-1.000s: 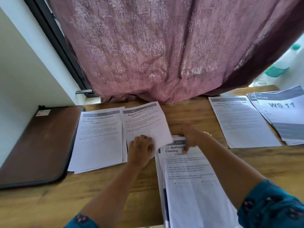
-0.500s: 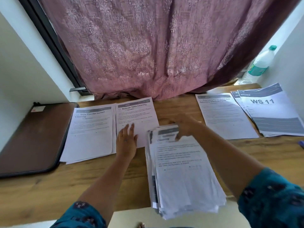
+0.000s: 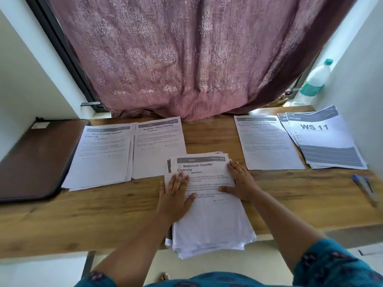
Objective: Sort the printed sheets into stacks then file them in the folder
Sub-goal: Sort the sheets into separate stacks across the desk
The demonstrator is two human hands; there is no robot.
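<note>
A thick unsorted stack of printed sheets [image 3: 211, 226] lies in the middle of the wooden table [image 3: 116, 212], its near end hanging over the front edge. Its top sheet is headed "Bathroom Counter Cleaning". My left hand [image 3: 176, 195] lies flat on the stack's left side. My right hand [image 3: 241, 182] rests flat on its right edge. Sorted piles lie around it: "Shoe Counter Surface Cleaning" [image 3: 101, 156], "Bedside Table Cleaning" [image 3: 157, 148], a "Charging" sheet [image 3: 267, 146] and the "WS 11" pile [image 3: 325, 141]. The dark brown folder [image 3: 35, 160] lies closed at far left.
A mauve curtain [image 3: 182, 59] hangs down to the table's back edge. A plastic water bottle [image 3: 313, 83] stands at the back right corner. A pen [image 3: 364, 187] lies near the right end. White walls close in both sides.
My left hand left the Bedside Table Cleaning sheet and came onto the middle stack. My right hand let go of the stack's top edge, and both hands now lie flat on it.
</note>
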